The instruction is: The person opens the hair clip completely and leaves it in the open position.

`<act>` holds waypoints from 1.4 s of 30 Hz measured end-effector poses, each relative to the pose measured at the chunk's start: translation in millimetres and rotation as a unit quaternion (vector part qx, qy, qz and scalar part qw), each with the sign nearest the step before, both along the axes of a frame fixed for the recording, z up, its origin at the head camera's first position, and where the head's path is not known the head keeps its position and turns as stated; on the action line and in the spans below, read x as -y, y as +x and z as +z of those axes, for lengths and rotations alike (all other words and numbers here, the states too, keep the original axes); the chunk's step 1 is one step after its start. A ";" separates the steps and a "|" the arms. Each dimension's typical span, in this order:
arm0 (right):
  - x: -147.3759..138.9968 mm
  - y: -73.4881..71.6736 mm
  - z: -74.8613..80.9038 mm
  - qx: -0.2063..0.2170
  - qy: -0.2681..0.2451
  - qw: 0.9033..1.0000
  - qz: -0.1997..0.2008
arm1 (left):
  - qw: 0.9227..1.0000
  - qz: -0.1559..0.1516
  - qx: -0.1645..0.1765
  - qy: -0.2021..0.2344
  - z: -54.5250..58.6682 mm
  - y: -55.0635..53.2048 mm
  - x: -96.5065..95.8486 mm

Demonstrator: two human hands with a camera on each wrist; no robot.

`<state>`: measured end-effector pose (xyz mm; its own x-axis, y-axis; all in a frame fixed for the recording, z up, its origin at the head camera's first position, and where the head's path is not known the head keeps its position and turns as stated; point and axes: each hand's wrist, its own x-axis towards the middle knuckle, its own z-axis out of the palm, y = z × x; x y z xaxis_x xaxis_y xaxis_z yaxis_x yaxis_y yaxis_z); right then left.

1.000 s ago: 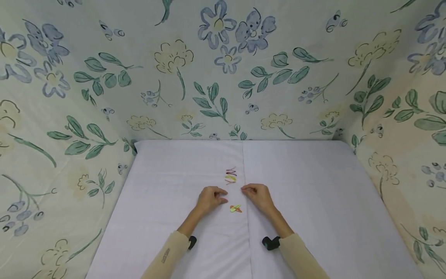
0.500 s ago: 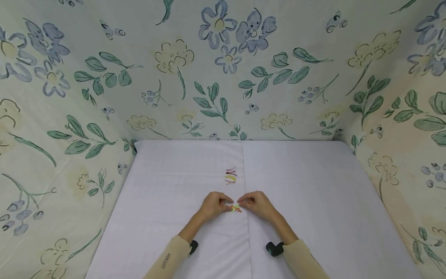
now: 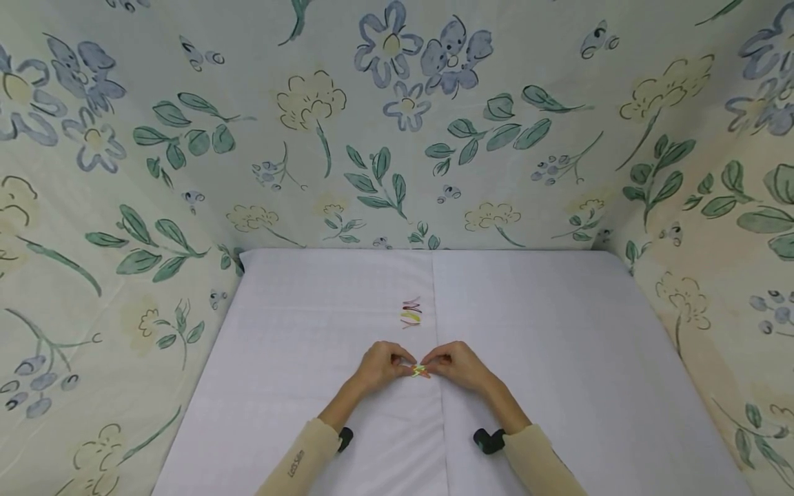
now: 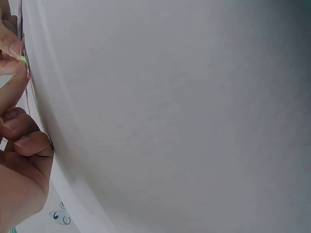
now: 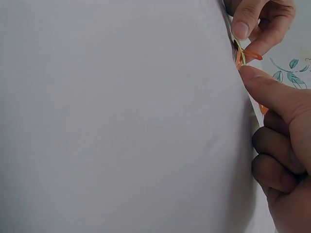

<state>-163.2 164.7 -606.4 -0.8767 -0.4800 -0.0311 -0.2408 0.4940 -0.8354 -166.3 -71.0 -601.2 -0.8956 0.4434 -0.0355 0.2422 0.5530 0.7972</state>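
Note:
Two small slim clips, one yellow-green and one orange, lie crossed at the middle of the white cloth, between the fingertips. In the head view my left hand [image 3: 379,364] comes from the left and pinches the yellow-green hair clip [image 3: 418,370] by its left end. My right hand [image 3: 460,363] holds its other end between thumb and index finger. The right wrist view shows the yellow-green strip stretching between both thumbs, with the orange hair clip [image 5: 253,55] sticking out beside it. The remaining fingers of the right hand are curled. Fingertips partly cover both clips.
Farther off, a short column of several thin pink, dark red, yellow and orange clips [image 3: 411,313] lies on the white cloth [image 3: 527,317]. A seam runs down the cloth beside them. Floral curtains [image 3: 397,186] enclose the back and sides.
Both hands have come nearer the body and together, from beside the column down to the crossed clips. Over the last half second the right fingertips have closed in on the yellow-green clip.

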 end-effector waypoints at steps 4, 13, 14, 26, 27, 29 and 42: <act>-1.4 -0.9 -1.2 -0.005 -0.003 1.000 0.001 | 1.000 -0.001 0.004 0.003 0.2 0.0 -0.5; -2.8 -1.4 -4.4 0.013 -0.029 0.999 -0.009 | 1.000 -0.008 0.017 0.010 -1.1 -1.7 -0.3; -2.9 -1.4 -5.3 0.013 -0.032 0.999 -0.011 | 1.000 -0.011 0.015 0.013 -1.1 -2.2 0.0; -2.7 -3.4 -8.0 0.013 -0.043 0.999 -0.026 | 0.999 0.001 0.015 0.043 4.0 -9.1 -0.5; -2.5 -3.6 -7.6 0.012 -0.045 0.999 -0.027 | 0.999 0.005 0.019 0.049 4.9 -9.6 -1.1; -2.0 -4.1 -6.4 0.014 -0.047 0.998 -0.031 | 0.998 0.015 0.033 0.060 6.8 -10.5 -2.4; 0.2 -7.5 -1.7 0.018 -0.041 0.998 -0.045 | 0.995 0.035 0.072 0.067 9.7 -15.6 -4.6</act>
